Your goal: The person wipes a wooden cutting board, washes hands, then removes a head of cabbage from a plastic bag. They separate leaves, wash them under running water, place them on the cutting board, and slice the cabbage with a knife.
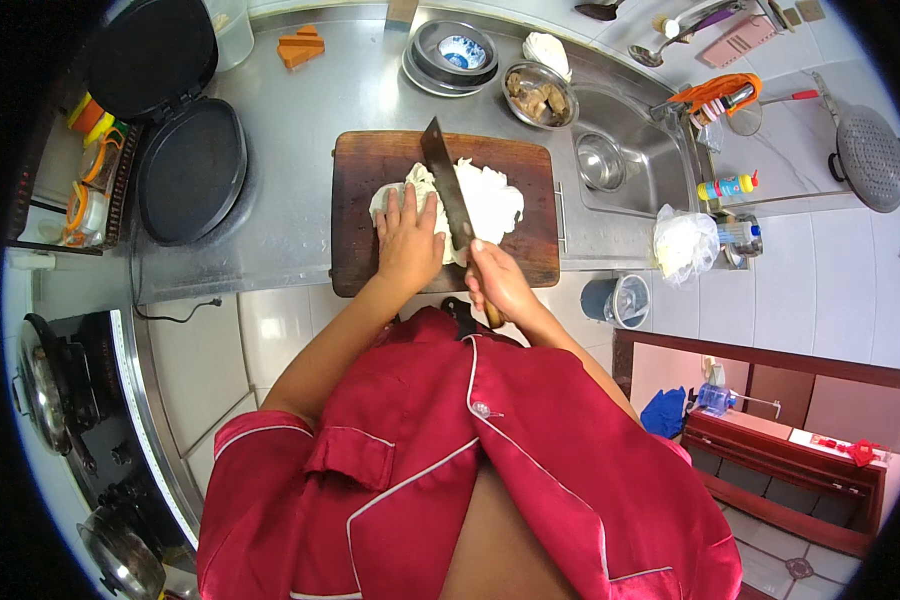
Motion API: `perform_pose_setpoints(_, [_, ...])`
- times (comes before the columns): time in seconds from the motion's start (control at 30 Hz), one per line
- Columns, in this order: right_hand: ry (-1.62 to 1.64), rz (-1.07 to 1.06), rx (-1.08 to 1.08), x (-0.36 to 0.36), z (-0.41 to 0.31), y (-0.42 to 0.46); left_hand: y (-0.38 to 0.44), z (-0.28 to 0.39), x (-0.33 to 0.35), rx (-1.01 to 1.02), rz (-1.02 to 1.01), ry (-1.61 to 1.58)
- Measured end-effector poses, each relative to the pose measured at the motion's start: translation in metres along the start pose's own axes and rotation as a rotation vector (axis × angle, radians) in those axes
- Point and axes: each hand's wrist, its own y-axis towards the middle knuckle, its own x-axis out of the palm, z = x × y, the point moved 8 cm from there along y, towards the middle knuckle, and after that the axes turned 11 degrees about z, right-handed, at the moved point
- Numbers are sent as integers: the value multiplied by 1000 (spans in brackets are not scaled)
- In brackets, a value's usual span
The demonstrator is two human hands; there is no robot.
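Note:
A dark wooden cutting board (356,159) lies on the steel counter in front of me. On it rest pale leaves, apparently cabbage, in two portions. My left hand (407,244) presses flat, fingers spread, on the left portion of cabbage (420,177). In my right hand (501,281) is the handle of a kitchen cleaver (447,178), its long dark blade slanting away from me. The blade stands between the left portion and the brighter right portion of cabbage (493,201). Whether its edge touches the leaves is hard to tell.
An open electric griddle (189,172) stands left of the board. Behind are stacked bowls (426,56) and a steel bowl of food pieces (521,111). To the right are a sink (645,169) holding a metal bowl (600,163), a plastic bag (685,241) and a lined bin (600,300).

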Motion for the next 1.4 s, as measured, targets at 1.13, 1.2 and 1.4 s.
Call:
perform_pose_setpoints(1.13, [-192, -586, -83, -171, -50, 75, 44, 41, 50, -312, -261, 530])
perform_pose_setpoints(1.2, [-202, -556, -37, -158, -40, 70, 41, 40, 50, -322, -238, 490])
perform_pose_setpoints(1.4, [-169, -494, -30, -130, -43, 50, 40, 56, 36, -403, -128, 685])
